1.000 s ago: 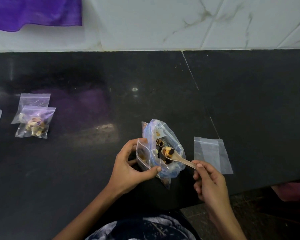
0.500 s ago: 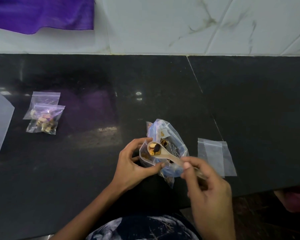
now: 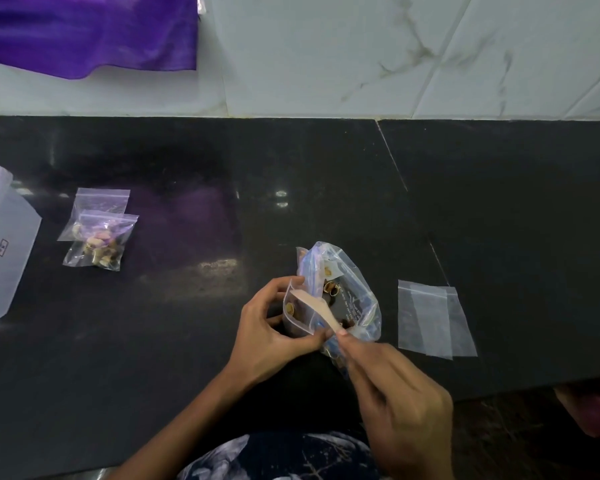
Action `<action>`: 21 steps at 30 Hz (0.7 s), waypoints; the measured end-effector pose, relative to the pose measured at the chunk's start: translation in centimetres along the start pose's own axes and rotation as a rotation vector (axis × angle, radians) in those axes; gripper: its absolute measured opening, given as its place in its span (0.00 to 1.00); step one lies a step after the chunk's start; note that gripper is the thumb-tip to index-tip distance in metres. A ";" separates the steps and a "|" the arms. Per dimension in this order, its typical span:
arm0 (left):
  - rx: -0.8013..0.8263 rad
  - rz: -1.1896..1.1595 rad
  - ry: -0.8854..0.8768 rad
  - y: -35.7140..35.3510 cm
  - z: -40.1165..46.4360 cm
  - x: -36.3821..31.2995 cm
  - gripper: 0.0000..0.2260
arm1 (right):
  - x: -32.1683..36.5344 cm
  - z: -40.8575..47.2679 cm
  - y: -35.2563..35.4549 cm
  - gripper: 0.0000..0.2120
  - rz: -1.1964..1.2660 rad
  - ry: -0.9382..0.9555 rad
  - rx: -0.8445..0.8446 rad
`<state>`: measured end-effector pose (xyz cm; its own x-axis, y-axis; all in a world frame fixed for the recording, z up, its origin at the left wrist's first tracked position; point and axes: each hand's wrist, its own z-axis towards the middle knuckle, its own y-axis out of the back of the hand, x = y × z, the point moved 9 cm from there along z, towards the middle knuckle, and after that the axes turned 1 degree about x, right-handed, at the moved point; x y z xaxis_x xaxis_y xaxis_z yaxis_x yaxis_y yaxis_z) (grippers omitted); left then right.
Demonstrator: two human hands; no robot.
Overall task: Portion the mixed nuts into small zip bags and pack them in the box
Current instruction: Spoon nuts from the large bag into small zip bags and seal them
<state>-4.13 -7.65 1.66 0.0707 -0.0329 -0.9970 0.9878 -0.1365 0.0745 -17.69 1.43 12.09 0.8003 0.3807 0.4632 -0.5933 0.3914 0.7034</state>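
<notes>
My left hand holds a small zip bag open at the counter's front middle. My right hand pinches the handle of a wooden spoon, whose bowl is turned over inside the small bag's mouth. A few nuts lie in the small bag. Right behind it stands the large clear bag of mixed nuts, open at the top. Two filled small zip bags lie overlapping at the left. A translucent plastic box stands at the far left edge.
Empty zip bags lie flat on the black counter to the right of the nut bag. A white tiled wall and a purple cloth are behind. The counter's front edge runs just below my hands.
My right hand lifted the loaded spoon out of the large bag, carried it left into the small bag and tipped it over. The view shifted, bringing the plastic box into sight.
</notes>
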 end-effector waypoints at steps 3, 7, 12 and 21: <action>-0.008 0.017 0.004 0.1 -0.1 0.0 0.28 | -0.1 0.0 0.3 0.10 0.069 -0.030 -0.024; -0.026 0.041 -0.019 0.3 -0.2 -0.6 0.27 | -4.0 0.2 1.9 0.07 0.282 -0.457 -0.165; -0.036 0.067 -0.041 0.6 -0.2 -1.5 0.25 | -10.8 -1.2 -0.9 0.06 0.368 -0.880 -0.028; -0.090 0.039 -0.009 1.5 -0.8 -2.8 0.20 | -8.0 -0.1 0.3 0.36 -0.336 -0.630 0.195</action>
<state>-2.77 -6.94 4.56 0.1089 -0.0451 -0.9930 0.9928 -0.0449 0.1109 -24.31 -1.42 8.53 0.8688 -0.3094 0.3866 -0.3284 0.2241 0.9176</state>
